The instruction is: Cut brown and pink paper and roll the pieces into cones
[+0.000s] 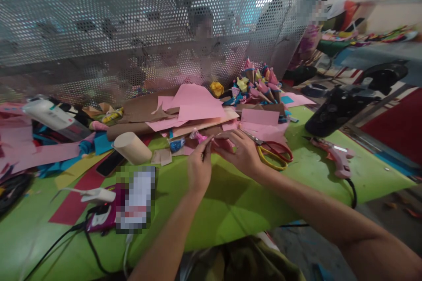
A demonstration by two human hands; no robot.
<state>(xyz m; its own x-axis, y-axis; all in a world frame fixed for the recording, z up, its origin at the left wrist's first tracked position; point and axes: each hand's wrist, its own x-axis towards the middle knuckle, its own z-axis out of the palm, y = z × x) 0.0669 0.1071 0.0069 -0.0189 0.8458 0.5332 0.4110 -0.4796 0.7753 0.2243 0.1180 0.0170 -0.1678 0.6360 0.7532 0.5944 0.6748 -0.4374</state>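
Note:
Close together over the middle of the green table, both my hands hold a small piece of pink paper. My left hand pinches its left edge between thumb and fingers. Curved over the paper, my right hand grips it from the other side and partly hides it. Just beyond my left fingertips lies a small shiny pink item, with a blue one to its left. Scissors with red and yellow handles lie right of my right hand.
Pink sheets are piled ahead, near paper cones at the perforated screen. A beige roll, phone and cabled power strip sit left. A corded glue gun and black bottle stand right.

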